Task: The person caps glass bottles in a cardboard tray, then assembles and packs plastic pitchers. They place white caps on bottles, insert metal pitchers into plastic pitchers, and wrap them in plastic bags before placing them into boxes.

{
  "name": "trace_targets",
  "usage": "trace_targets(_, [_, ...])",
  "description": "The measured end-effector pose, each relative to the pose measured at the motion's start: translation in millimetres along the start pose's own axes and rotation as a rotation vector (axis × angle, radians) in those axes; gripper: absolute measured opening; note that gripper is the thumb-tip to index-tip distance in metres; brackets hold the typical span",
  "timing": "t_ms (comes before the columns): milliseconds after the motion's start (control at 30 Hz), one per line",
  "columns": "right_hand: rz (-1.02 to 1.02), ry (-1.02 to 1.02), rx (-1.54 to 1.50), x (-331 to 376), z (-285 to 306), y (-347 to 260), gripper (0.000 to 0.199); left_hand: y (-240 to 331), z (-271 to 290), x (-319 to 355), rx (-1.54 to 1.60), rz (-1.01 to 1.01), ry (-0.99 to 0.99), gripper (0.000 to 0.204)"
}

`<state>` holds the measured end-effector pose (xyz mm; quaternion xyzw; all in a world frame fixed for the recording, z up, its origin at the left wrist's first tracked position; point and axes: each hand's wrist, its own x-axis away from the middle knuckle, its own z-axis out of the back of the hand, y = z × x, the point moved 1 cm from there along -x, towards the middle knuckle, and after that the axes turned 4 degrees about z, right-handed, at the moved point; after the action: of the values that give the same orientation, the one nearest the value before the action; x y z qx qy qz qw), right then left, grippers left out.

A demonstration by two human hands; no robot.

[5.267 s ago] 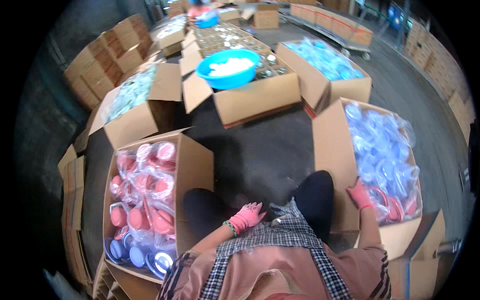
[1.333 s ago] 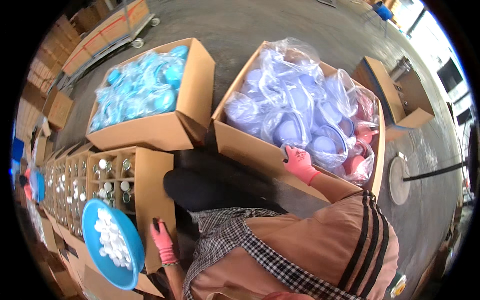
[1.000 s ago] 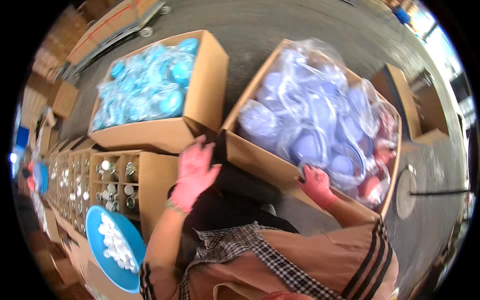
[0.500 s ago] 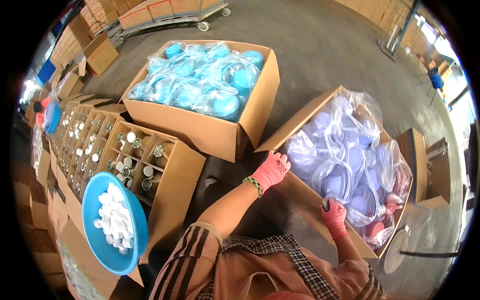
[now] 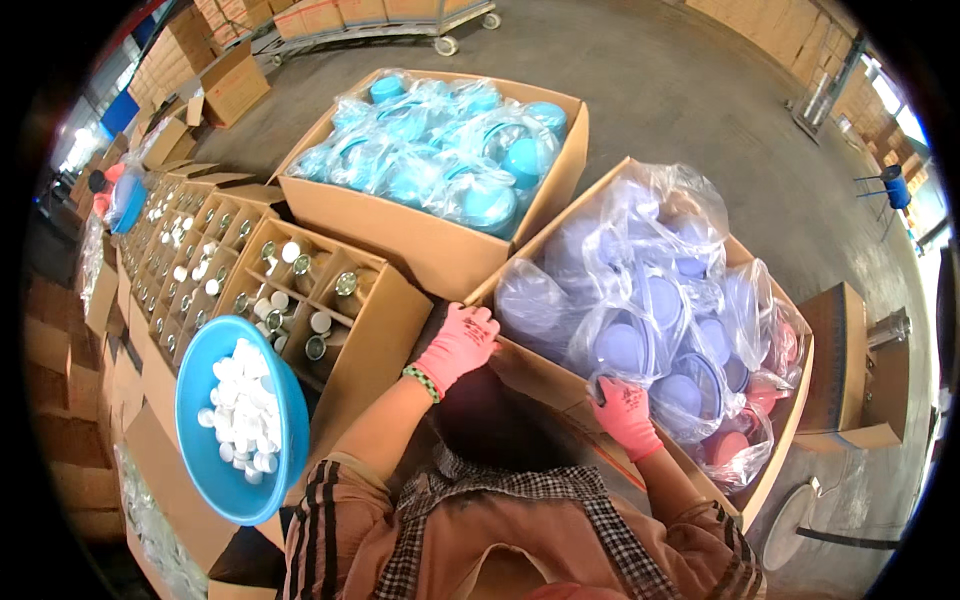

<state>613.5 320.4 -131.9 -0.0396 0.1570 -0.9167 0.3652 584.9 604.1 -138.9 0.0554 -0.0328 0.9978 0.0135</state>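
Pink-gloved hands touch a cardboard box of crinkled plastic bags.

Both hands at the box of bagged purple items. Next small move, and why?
Probably a slight two-handed pull on that box: the left hand curls over its near-left corner, the right hand is at its near edge, and neither seems to lift anything out.

The grey floor bears open cardboard boxes.
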Motion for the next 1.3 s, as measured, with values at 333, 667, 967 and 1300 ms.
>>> trace_targets(333, [-0.071,-0.076,-0.053,5.5,-26.4,-27.9,0.037,27.1,46.7,129.8,0.375,0.109,0.494,0.045])
trace_targets(667, [0.171,-0.154,0.124,-1.1,0.7,-53.9,0.042,39.8,44.4,348.2,0.732,0.939,0.842,0.034])
trace_targets(967, [0.877,0.076,-0.231,-26.3,47.2,-218.1,0.046,1.1,-11.0,419.4,2.393,1.184,1.598,0.056])
trace_targets(1300, [1.002,-0.090,0.052,-24.5,-64.4,-263.2,0.052,-72.9,-68.5,429.6,1.905,1.007,1.655,0.029])
